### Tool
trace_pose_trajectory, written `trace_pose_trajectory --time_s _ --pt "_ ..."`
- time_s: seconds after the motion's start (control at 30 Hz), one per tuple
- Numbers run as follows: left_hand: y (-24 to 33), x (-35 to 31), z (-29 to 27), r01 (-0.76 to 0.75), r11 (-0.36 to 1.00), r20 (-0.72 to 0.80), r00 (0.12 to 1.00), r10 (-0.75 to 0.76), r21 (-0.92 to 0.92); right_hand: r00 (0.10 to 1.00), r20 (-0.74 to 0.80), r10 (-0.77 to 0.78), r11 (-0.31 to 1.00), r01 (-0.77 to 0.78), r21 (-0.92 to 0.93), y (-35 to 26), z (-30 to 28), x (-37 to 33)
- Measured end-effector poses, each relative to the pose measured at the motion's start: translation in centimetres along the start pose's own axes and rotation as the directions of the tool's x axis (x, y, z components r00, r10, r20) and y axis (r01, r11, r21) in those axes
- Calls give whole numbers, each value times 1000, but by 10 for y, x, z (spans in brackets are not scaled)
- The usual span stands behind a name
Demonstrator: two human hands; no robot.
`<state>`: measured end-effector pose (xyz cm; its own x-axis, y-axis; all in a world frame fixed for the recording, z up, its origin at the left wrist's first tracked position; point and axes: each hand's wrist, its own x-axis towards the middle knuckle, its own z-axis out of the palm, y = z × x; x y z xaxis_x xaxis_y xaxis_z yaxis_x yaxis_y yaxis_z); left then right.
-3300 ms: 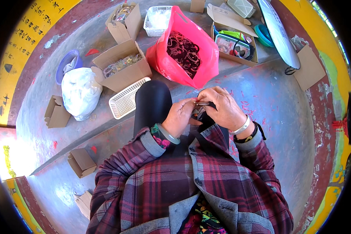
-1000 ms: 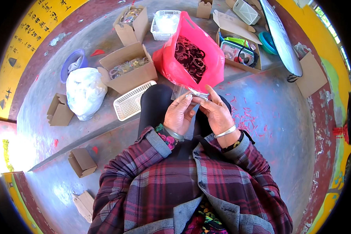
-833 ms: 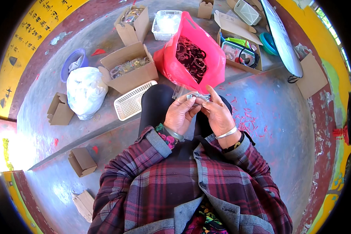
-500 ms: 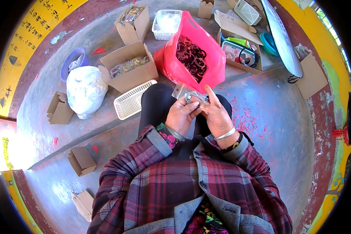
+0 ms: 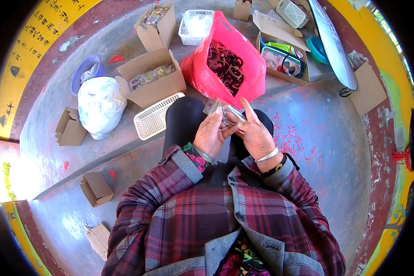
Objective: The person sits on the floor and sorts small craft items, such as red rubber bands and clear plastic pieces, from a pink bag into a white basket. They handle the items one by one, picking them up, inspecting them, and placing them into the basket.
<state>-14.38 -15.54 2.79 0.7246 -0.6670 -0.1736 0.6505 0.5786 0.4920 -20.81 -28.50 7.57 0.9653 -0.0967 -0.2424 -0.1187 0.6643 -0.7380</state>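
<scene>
My left hand (image 5: 209,136) and my right hand (image 5: 257,139) meet above my knees, both closed on a small clear plastic bag (image 5: 235,114). My left thumb presses on it from the left. On its other side my right fingers grip the bag while the index finger stretches out past it. Thin pale loops seem to lie in the bag, but glare and fingers hide most of them. Just beyond my hands stands a large pink bag (image 5: 197,70), wide at the mouth, with many dark and reddish looped bands (image 5: 225,69) inside.
Left of the pink bag are a cardboard box (image 5: 154,89) of small packets, a cream basket (image 5: 145,125) and a stuffed white plastic bag (image 5: 102,106). At right, another box (image 5: 285,77) holds clear containers. Small red scraps (image 5: 292,140) litter the floor beside my right knee.
The small clear bag has tilted and folded between my fingers, and its loops show less. My left thumb has moved up along it. The surrounding things have stayed put.
</scene>
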Motion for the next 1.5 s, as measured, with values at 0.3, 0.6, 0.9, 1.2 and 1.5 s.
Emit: trace_pose_trajectory --time_s 0.3,0.6,0.9,1.2,1.5 --pt "4 0 4 58 995 8 998 -59 86 988 114 109 994 -104 -46 2 -26 5" --pt "10 11 -6 -48 998 -184 982 40 -40 971 -239 -5 998 -12 -69 9 -20 5" --pt "0 4 21 -42 989 19 999 45 -138 993 -57 -108 981 115 158 38 2 17" --pt "-1 -3 11 198 969 -45 980 -193 148 925 -253 -283 958 286 -25 9 -3 14" --pt "26 -3 27 -287 489 194 953 233 824 973 10 -229 770 187 -610 -22 -32 2"
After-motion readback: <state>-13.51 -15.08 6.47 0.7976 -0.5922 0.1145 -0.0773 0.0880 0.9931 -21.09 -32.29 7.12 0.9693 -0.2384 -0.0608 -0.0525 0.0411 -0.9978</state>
